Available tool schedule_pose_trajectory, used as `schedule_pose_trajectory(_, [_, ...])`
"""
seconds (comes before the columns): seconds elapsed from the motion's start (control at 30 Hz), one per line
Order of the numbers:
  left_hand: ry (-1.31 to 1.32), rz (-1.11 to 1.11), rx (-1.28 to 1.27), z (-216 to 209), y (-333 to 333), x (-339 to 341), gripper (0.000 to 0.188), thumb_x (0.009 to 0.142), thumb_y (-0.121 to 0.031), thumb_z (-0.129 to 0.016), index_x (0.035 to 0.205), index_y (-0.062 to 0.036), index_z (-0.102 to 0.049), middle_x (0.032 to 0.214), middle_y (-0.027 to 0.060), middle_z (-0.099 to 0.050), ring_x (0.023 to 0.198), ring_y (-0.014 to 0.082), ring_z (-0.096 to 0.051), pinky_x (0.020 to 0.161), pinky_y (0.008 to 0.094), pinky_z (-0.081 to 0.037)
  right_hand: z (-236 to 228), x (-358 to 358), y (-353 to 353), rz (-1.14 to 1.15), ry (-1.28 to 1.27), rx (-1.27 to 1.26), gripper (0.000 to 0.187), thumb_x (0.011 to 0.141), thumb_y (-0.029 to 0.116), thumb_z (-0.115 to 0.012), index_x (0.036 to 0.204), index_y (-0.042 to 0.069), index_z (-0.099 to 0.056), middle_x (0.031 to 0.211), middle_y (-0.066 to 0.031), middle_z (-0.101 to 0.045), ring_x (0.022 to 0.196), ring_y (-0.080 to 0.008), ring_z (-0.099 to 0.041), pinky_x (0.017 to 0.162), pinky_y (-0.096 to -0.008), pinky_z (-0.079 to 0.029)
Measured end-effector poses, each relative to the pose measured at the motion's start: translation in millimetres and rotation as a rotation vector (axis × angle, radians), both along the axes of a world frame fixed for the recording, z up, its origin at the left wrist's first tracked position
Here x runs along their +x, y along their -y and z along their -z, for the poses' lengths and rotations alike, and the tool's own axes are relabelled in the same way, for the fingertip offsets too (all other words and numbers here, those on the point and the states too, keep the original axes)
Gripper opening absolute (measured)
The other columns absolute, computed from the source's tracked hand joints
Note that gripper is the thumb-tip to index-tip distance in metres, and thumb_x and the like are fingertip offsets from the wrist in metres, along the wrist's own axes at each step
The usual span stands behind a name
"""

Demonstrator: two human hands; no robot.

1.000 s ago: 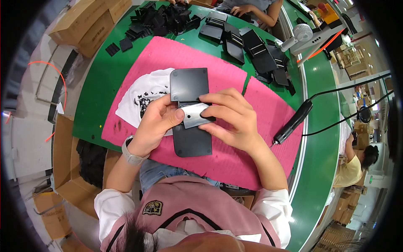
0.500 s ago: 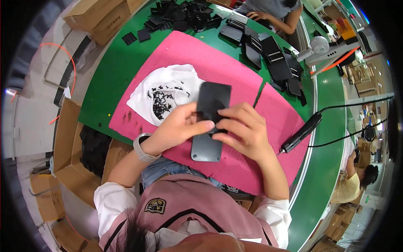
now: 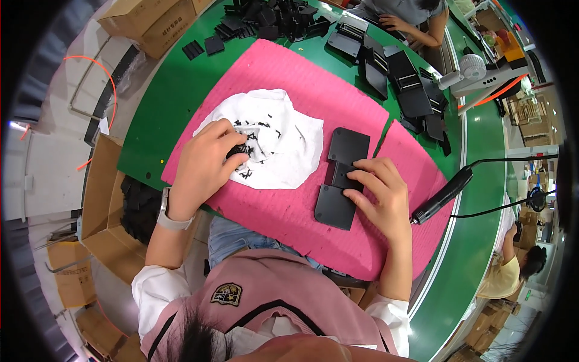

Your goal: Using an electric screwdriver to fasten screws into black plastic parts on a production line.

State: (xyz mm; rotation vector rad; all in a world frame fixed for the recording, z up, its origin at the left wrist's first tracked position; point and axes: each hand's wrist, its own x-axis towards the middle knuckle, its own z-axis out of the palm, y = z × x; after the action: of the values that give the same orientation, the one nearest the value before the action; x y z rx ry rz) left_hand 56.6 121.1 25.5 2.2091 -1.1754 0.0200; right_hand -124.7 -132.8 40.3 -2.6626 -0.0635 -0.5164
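Note:
My left hand (image 3: pixel 208 160) is over a white cloth (image 3: pixel 289 163), with thumb and fingers curled into a pile of small black screws (image 3: pixel 246 148). How many screws lie between the fingertips is hidden. On the pink mat to the right lies a black plastic part (image 3: pixel 341 175): two flat plates joined by a narrower stepped middle. My right hand (image 3: pixel 383 196) grips that part at its middle, fingers on top and thumb against the right side. A black electric screwdriver (image 3: pixel 443 196) rests to the right of this hand, its tip near the wrist.
The pink mat (image 3: pixel 271 223) covers part of a green table (image 3: pixel 151 133). Black plastic pieces (image 3: pixel 271 18) are heaped at the back, with larger black parts (image 3: pixel 407 84) at back right. A small fan (image 3: pixel 470 67) stands beyond. An open cardboard box (image 3: pixel 102 205) is at left. A co-worker (image 3: pixel 416 27) sits opposite.
My left hand has let go of the black plastic part and moved left to the screws. The part, held by my right hand, has shifted right and down onto the mat.

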Motion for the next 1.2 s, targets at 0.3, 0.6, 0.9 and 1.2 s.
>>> schedule_pose_trajectory(0.3, [0.013,-0.079,-0.100,10,12,2,0.008,0.077,-0.006,-0.065,0.079,0.0000,-0.061,0.077,0.0095,-0.054,0.069,0.0270,-0.057,0.060,0.0347,-0.043,-7,-8,-3,0.072,-0.031,0.024,0.032,0.063,0.009,-0.076,0.093,0.005,-0.065,0.101,-0.0099,-0.061,0.091,-0.0276,-0.060,0.071,-0.0357,-0.051])
schedule_pose_trajectory(0.6, [0.154,-0.130,-0.150,3,21,11,0.007,0.082,-0.006,-0.061,0.083,0.0004,-0.058,0.077,0.0108,-0.054,0.066,0.0276,-0.056,0.059,0.0342,-0.043,-16,-87,63,1.391,-0.078,-0.468,0.052,0.081,0.040,-0.065,0.117,0.004,-0.057,0.092,-0.0145,-0.065,0.080,-0.0281,-0.064,0.069,-0.0389,-0.050])
schedule_pose_trajectory(0.9, [-0.063,0.043,-0.227,-1,38,12,0.008,0.083,-0.007,-0.059,0.080,0.0005,-0.056,0.076,0.0141,-0.053,0.070,0.0325,-0.055,0.061,0.0385,-0.043,30,-89,136,1.009,-0.088,0.176,0.047,0.073,0.027,-0.068,0.104,-0.005,-0.054,0.074,-0.0144,-0.061,0.066,-0.0277,-0.063,0.063,-0.0365,-0.049])
schedule_pose_trajectory(1.2, [-0.963,0.354,-0.433,-4,66,-3,0.010,0.088,-0.005,-0.057,0.088,0.0017,-0.064,0.079,0.0039,-0.061,0.068,0.0086,-0.057,0.060,0.0215,-0.046,-45,-25,71,0.200,0.284,1.202,0.062,0.061,0.006,-0.056,0.120,-0.005,-0.045,0.076,-0.0129,-0.054,0.061,-0.0212,-0.055,0.062,-0.0317,-0.047])
